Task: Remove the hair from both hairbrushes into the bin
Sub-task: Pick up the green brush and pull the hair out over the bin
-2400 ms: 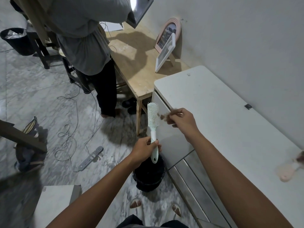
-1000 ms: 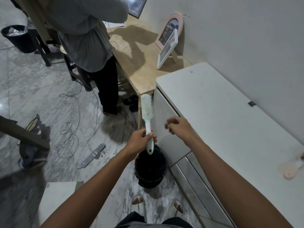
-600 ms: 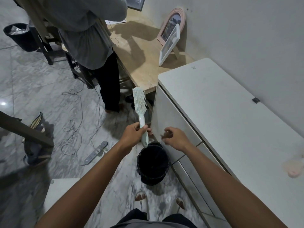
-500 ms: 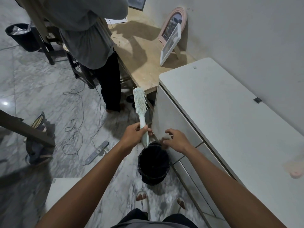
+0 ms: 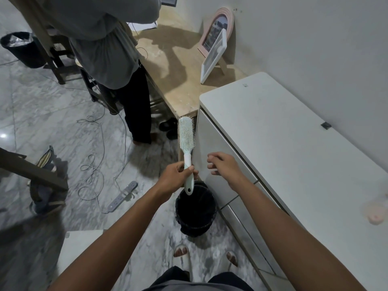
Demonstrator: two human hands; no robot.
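My left hand (image 5: 176,177) grips the handle of a pale mint hairbrush (image 5: 186,138), held upright with its bristles facing me; I see no hair on them. Directly below stands a small black bin (image 5: 196,211) on the floor beside the white cabinet (image 5: 289,156). My right hand (image 5: 225,166) hovers just right of the brush handle, above the bin, fingers loosely spread and empty. A blurred pink object (image 5: 375,210) lies on the cabinet top at the right edge; it may be the second brush, too blurred to tell.
A person (image 5: 105,45) stands at the wooden table (image 5: 176,66), which carries a white frame (image 5: 213,57) and a pink arched mirror (image 5: 218,24). Cables and a power strip (image 5: 122,195) lie on the marble floor. Another black bin (image 5: 23,49) stands far left.
My right hand carried a pinch of hair from the brush down over the bin, and is now raised again, open and empty. The brush stayed upright in my left hand.
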